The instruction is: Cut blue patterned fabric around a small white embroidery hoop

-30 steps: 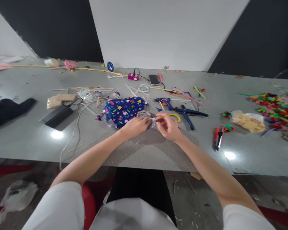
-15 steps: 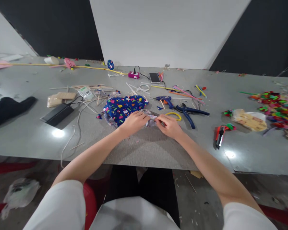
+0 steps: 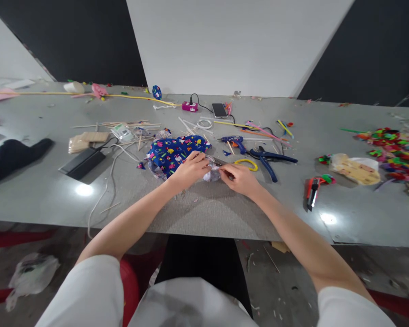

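Between my two hands is a small crumpled piece of whitish fabric [image 3: 211, 174]. My left hand [image 3: 192, 169] has its fingers curled onto the left side of it. My right hand [image 3: 237, 178] pinches its right edge between thumb and fingers. Blue printed cloth [image 3: 177, 152] with colourful figures lies just beyond and left of my left hand. A yellow ring [image 3: 250, 162] is just past my right hand. Behind the fingers, part of a pale ring or coil shows, mostly covered.
Beyond my hands lie a blue glue gun [image 3: 234, 141], blue-handled cutters [image 3: 269, 160], and a phone [image 3: 220, 110]. A utility knife [image 3: 312, 193] is to the right, near colourful fuzzy pieces [image 3: 391, 150]. Leftward are a black adapter [image 3: 83, 162], its cable and thin wooden sticks [image 3: 129, 123].
My left fingers have lifted and shifted slightly on the whitish fabric, which now looks more bunched. My right hand has moved only a little, still pinching.
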{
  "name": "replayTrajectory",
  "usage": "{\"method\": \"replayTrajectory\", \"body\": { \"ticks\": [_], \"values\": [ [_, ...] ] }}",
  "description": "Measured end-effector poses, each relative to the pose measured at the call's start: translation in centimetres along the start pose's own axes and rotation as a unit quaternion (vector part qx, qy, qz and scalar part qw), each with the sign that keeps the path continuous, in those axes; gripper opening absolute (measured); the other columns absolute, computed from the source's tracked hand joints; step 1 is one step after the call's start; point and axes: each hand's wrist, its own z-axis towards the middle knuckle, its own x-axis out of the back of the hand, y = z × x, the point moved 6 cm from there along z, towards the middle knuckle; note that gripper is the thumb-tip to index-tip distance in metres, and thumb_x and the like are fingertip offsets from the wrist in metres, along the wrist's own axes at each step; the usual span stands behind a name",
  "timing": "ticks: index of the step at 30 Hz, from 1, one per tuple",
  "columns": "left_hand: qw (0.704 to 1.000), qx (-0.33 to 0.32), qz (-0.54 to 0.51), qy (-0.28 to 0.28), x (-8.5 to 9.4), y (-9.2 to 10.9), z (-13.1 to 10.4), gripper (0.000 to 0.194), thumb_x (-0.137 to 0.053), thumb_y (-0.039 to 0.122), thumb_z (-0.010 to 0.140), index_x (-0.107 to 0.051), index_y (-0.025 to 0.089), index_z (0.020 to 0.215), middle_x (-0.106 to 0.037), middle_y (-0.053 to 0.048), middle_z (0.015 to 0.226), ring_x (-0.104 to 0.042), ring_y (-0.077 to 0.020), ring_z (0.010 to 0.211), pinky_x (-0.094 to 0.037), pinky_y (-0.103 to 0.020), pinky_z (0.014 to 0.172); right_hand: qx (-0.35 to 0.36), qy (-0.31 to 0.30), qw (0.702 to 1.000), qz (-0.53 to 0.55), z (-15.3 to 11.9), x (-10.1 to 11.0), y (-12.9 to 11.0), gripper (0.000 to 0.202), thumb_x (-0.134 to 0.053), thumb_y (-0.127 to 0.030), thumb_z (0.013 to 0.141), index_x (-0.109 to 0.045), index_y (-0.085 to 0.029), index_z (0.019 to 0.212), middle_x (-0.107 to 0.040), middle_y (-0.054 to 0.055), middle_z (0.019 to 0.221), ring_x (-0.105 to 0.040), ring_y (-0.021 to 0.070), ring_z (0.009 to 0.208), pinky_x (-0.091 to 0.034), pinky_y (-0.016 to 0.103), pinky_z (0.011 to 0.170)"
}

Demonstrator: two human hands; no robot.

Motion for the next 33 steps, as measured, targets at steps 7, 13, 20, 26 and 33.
{"method": "replayTrajectory", "body": {
  "ticks": [7,13,20,26,33],
  "values": [
    [1.0,-0.026,0.006,-0.013,-0.2,0.9,0.0,0.016,-0.061,0.011,0.099,-0.074,0.019,0.094,-0.071,-0.007,0.099,-0.06,-0.0264,0.118,-0.031,-0.054,0.121,0.021,-0.014,0.998,-0.054,0.0,-1.4,-0.2,0.021,-0.057,-0.031,0.105,-0.072,-0.021,0.094,-0.073,0.007,0.082,-0.064,0.0214,0.074,-0.046,0.035,0.073],
    [0.995,-0.074,-0.061,-0.017,-1.0,1.3,-0.1,0.011,-0.063,0.014,0.099,-0.074,0.018,0.099,-0.07,-0.012,0.12,-0.057,-0.0282,0.127,-0.051,-0.046,0.11,-0.032,-0.037,0.999,-0.016,-0.1,-2.1,0.7,0.013,-0.059,-0.025,0.102,-0.071,-0.021,0.098,-0.076,0.007,0.089,-0.067,0.0235,0.081,-0.048,0.035,0.077],
    [0.987,-0.055,-0.149,0.039,-0.7,1.3,-0.2,0.032,-0.057,0.0,0.088,-0.074,0.018,0.106,-0.068,-0.013,0.131,-0.059,-0.0283,0.132,-0.057,-0.046,0.107,-0.05,0.013,0.998,0.019,-0.2,-0.9,0.9,0.017,-0.052,-0.028,0.104,-0.063,-0.023,0.092,-0.071,0.006,0.086,-0.065,0.0223,0.079,-0.047,0.034,0.075],
    [0.967,-0.028,-0.239,0.086,-0.2,1.1,-0.5,0.042,-0.052,-0.003,0.085,-0.073,0.021,0.113,-0.058,-0.016,0.151,-0.053,-0.0304,0.145,-0.053,-0.057,0.114,-0.058,0.058,0.996,0.032,-0.3,0.0,0.8,0.018,-0.052,-0.03,0.105,-0.062,-0.024,0.092,-0.067,0.003,0.079,-0.06,0.0194,0.071,-0.045,0.033,0.071],
    [0.936,0.12,-0.288,0.162,0.5,0.7,-0.7,0.059,-0.05,0.005,0.095,-0.047,0.027,0.15,-0.018,-0.019,0.176,-0.039,-0.0364,0.158,-0.054,-0.06,0.113,-0.065,0.059,0.996,0.025,-0.3,0.0,1.0,0.012,-0.054,-0.025,0.101,-0.064,-0.024,0.094,-0.073,0.004,0.084,-0.065,0.0198,0.073,-0.048,0.033,0.072]
  ]
}}
